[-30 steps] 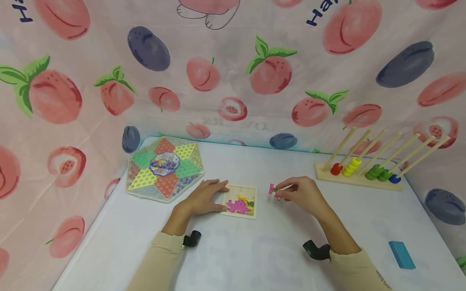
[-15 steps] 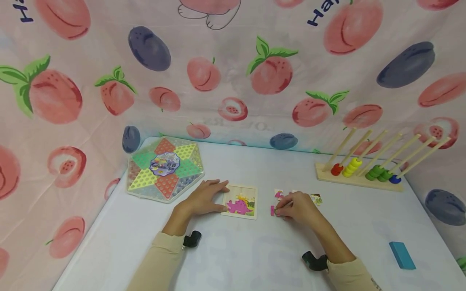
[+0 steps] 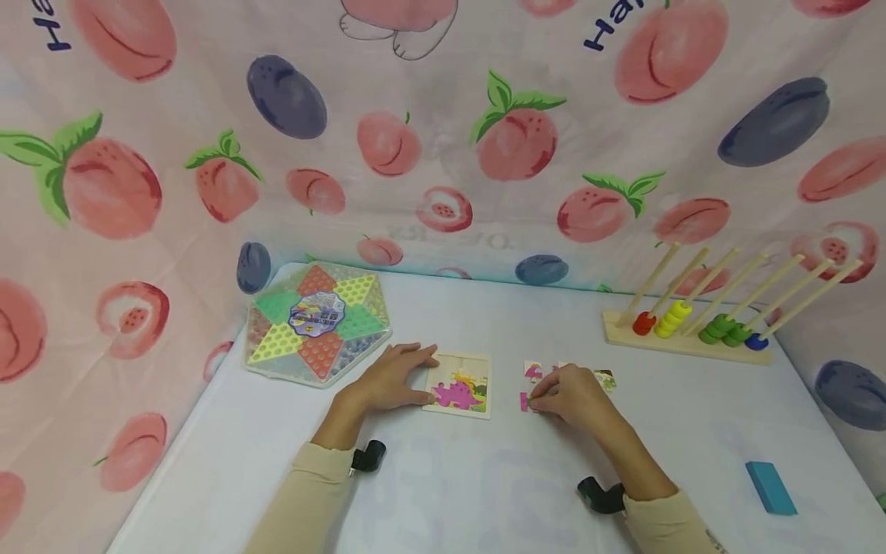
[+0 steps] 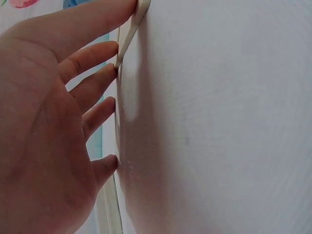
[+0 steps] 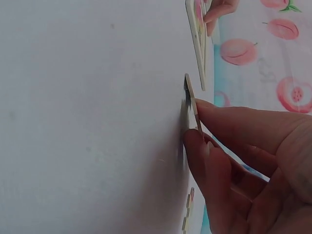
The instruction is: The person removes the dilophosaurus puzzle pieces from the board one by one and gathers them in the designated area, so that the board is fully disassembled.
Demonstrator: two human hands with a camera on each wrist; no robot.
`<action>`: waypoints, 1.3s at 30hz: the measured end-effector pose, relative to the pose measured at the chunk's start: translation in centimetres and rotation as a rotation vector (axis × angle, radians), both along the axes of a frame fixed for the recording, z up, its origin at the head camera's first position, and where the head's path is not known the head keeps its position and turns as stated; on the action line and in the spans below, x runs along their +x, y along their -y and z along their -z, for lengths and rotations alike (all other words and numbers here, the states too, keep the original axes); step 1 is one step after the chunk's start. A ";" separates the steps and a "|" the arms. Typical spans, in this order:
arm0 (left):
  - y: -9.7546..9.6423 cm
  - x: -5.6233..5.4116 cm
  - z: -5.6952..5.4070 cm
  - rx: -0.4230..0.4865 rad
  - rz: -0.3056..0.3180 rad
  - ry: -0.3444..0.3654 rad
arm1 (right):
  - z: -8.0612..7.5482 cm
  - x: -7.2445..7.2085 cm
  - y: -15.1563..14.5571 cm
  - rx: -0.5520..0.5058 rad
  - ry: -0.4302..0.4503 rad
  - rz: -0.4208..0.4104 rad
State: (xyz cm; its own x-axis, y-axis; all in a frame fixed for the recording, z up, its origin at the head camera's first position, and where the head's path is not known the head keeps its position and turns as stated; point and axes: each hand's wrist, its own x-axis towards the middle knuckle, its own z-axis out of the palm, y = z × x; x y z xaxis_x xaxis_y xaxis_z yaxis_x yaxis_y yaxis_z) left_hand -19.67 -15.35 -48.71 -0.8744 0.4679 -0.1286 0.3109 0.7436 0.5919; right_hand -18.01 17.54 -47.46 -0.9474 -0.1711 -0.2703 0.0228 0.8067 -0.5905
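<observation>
In the head view a square wooden puzzle board (image 3: 457, 414) lies on the table with a partly filled pink dinosaur picture. My left hand (image 3: 396, 377) is at the board's left side, thumb at the lower corner and forefinger at the upper one. In the left wrist view the fingers of that hand (image 4: 53, 102) look fairly straight. To the right of the board, my right hand (image 3: 571, 396) pinches a pink puzzle piece (image 3: 524, 402) between thumb and fingers. The right wrist view has this thin piece (image 5: 192, 102) tilted, close to the tabletop.
Loose puzzle pieces (image 3: 533, 371) lie behind my right hand, one more (image 3: 605, 380) to its right. A star-patterned Chinese checkers board (image 3: 318, 323) is at the back left. A wooden bead counter (image 3: 685, 338) stands at the back right, a blue block (image 3: 771, 488) at the front right.
My right hand has come down toward the table with the puzzle piece, uncovering the loose pieces behind it. Over the last half second it has hardly moved. The left hand stays at the board.
</observation>
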 end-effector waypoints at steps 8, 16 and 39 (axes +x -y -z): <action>-0.1 0.0 0.1 -0.010 -0.020 0.016 | -0.2 -0.2 0.2 0.089 -0.007 -0.004; -0.3 0.0 0.0 -0.021 -0.034 0.009 | -0.2 -0.1 0.1 0.114 -0.037 -0.029; -0.1 0.0 0.2 -0.020 -0.009 -0.018 | 0.0 -0.2 0.1 0.171 -0.080 -0.067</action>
